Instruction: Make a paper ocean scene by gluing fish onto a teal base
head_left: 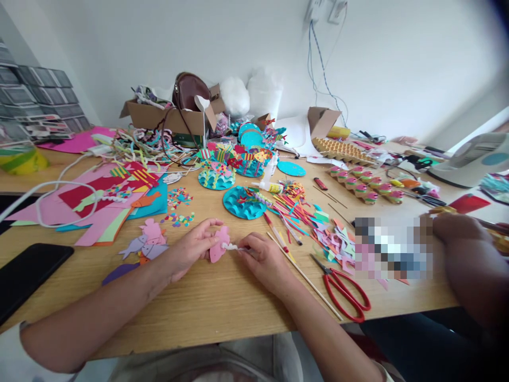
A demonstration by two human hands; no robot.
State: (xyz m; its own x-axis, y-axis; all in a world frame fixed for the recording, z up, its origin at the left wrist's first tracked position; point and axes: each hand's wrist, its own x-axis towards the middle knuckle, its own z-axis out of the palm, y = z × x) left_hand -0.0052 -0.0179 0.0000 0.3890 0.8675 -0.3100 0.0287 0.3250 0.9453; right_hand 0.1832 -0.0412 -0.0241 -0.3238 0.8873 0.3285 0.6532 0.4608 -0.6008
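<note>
A pink paper fish [217, 248] is pinched in my left hand [198, 245], just above the tabletop. From its middle a white twisted pipe cleaner [230, 246] runs to the right. My right hand [260, 260] is closed on the free end of that pipe cleaner, with the fingertips partly hiding it. Left of my left hand lies a small heap of cut paper fish [147, 246] in pink, lilac and orange. A thin wooden stick [306, 278] and red-handled scissors [345, 294] rest to the right of my right hand.
Blue paper discs [242, 202] with decorated fish stand at mid-table. Coloured paper sheets [91, 196] and a black phone [34, 273] are on the left. Paper scraps [338, 241] and egg-carton pieces [361, 183] are on the right. Another person's arm [463, 249] reaches in at the right.
</note>
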